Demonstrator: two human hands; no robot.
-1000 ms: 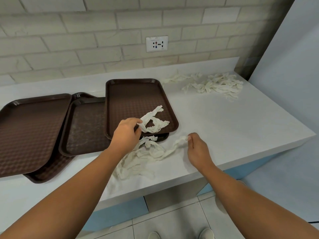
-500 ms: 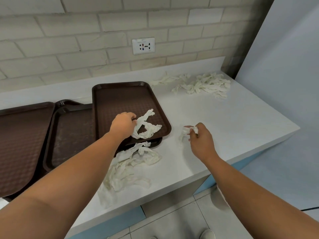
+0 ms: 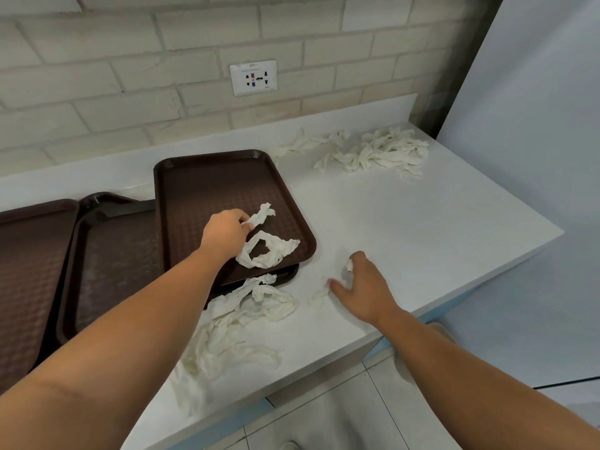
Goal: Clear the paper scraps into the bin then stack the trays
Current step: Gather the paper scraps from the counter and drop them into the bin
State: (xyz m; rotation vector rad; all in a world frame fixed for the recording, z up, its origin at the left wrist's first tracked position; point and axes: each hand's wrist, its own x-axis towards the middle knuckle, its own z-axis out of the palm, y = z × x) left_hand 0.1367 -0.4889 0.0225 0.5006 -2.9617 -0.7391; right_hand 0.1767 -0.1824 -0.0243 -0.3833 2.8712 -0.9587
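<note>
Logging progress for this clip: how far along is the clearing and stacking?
Nothing looks finished. The left hand grips a paper strip on a tray; the right hand holds a scrap at the counter. Left: the front pile, the back pile, and stacking the overlapping trays.

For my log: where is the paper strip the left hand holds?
Head view, centre: the paper strip lies in the top tray, near right corner, left hand pinching it.
</note>
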